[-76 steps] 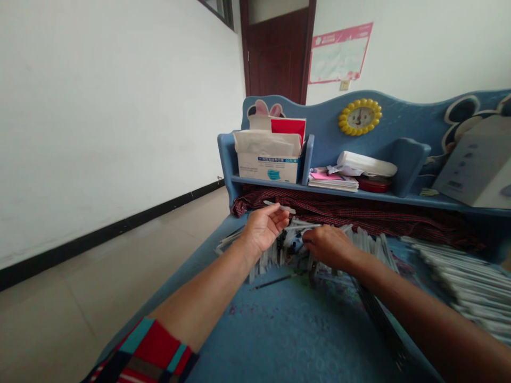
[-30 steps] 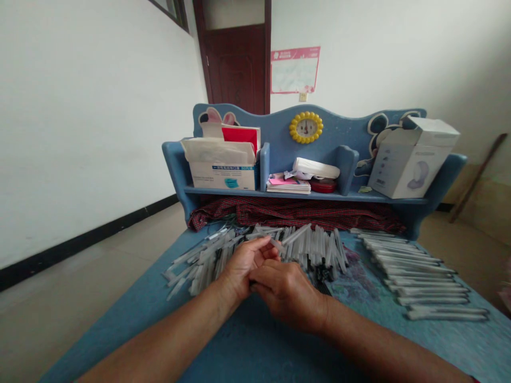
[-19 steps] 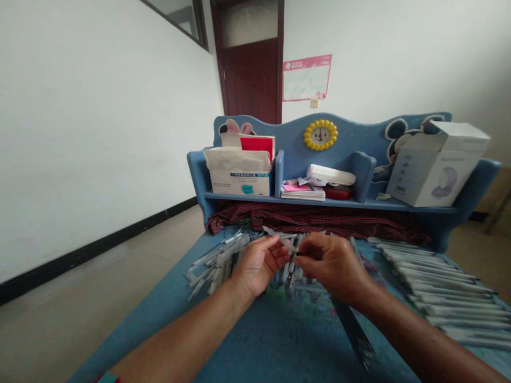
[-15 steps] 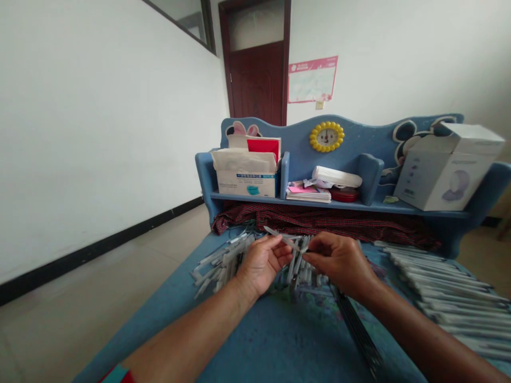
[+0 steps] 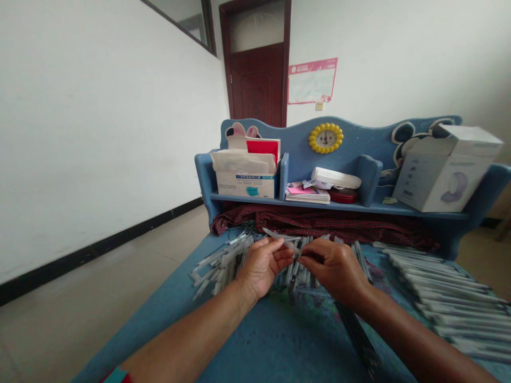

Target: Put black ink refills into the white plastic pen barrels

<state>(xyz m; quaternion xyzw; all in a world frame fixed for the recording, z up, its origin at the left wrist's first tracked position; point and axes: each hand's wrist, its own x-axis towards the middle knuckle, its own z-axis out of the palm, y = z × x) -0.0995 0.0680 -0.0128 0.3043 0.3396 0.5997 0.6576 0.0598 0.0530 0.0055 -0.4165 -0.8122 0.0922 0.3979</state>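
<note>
Above a blue desk (image 5: 255,340), left hand (image 5: 261,266) and right hand (image 5: 337,266) meet at one clear tube (image 5: 275,234)

Take the meeting hands as the middle of the dial. The desk spreads beneath them, widest toward six o'clock, and its blue shelf (image 5: 361,135) stands across the back at twelve to two. Under that shelf runs a crumpled red-and-black checked cloth (image 5: 279,218). At three to four o'clock lies a row of pens (image 5: 443,298), side by side. On the shelf, a white carton (image 5: 431,175) leans at two o'clock and a mask box (image 5: 239,186) sits near eleven. A loose pile of clear tubes (image 5: 221,263) fans out at nine.

The left hand has its thumb and forefinger closed on the clear tube, the other fingers loosely curled. The right hand's fingertips reach the tube's lower end; what they pinch, if anything, is too small to tell.

A yellow-rimmed clock (image 5: 326,138) hangs near one o'clock. Thin dark rods (image 5: 357,335) lie bundled between four and five. The slim clear tube sits at dial centre, tilted, its free end toward eleven.
</note>
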